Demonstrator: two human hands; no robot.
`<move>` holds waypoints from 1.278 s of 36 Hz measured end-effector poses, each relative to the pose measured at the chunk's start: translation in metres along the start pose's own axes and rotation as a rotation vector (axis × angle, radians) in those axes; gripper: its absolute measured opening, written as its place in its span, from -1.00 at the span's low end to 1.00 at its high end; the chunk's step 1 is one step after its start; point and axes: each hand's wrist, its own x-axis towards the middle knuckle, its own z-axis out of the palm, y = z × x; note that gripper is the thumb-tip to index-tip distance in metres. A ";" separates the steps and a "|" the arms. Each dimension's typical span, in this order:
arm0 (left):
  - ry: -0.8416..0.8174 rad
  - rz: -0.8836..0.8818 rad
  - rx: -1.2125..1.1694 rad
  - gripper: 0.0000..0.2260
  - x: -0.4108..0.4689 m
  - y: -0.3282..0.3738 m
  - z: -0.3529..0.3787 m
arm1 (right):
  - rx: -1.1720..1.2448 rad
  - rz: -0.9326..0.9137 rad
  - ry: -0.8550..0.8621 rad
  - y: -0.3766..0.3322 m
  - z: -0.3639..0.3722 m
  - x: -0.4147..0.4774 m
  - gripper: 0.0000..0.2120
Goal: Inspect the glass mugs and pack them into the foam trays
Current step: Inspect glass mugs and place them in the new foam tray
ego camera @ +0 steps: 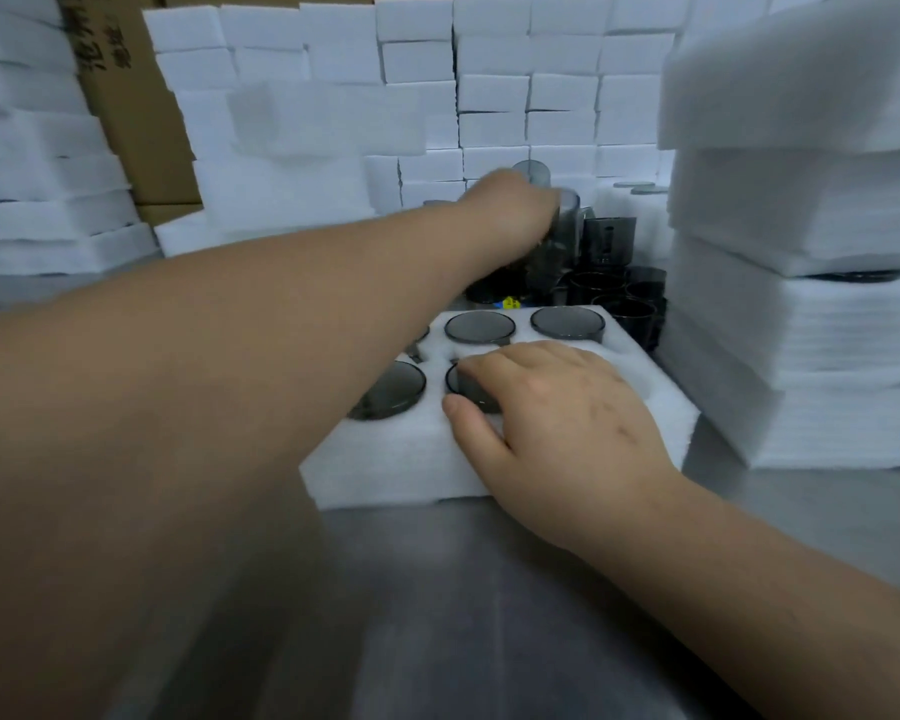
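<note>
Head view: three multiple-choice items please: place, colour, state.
1. Where are the loose mugs? A behind the foam tray B on the cardboard box C at the table's near edge
2. Mug colour? A red B dark grey C green
3. Right hand? A raised in air B holding a foam block C on a mug in the tray
1A, they cluster past the tray's far edge; 2B, smoky grey glass; 3C, fingers cover a seated mug.

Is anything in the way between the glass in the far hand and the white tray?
Yes: the right hand lies across the foam tray, gripping a seated mug. The left hand holds another mug just behind the tray.
</note>
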 end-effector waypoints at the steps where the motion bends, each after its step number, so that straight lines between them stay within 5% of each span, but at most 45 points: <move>1: 0.044 0.012 -0.013 -0.72 0.001 0.001 -0.004 | 0.005 -0.002 0.007 0.000 0.000 0.000 -0.51; 5: 0.147 -0.016 -0.222 -0.61 -0.013 -0.007 -0.027 | 0.056 0.019 0.113 0.000 -0.005 0.000 -0.53; 9: 0.220 -0.038 -0.557 -0.55 -0.051 -0.023 -0.049 | 0.179 0.014 0.406 0.004 -0.014 -0.001 -0.68; 13: 0.183 -0.076 -0.775 -0.37 -0.099 -0.029 -0.065 | 0.347 0.041 0.521 0.012 -0.017 -0.002 -0.65; 21: -0.145 -0.159 -0.768 -0.22 -0.154 -0.038 -0.065 | 0.630 -0.200 0.374 0.014 -0.016 -0.006 -0.49; 30: -0.508 -0.297 -0.967 -0.22 -0.161 -0.050 -0.064 | 0.586 -0.363 0.179 0.011 -0.017 -0.004 -0.43; 46: -0.800 -0.350 -1.176 -0.22 -0.164 -0.063 -0.065 | 0.746 -0.004 0.350 0.007 -0.014 -0.006 -0.75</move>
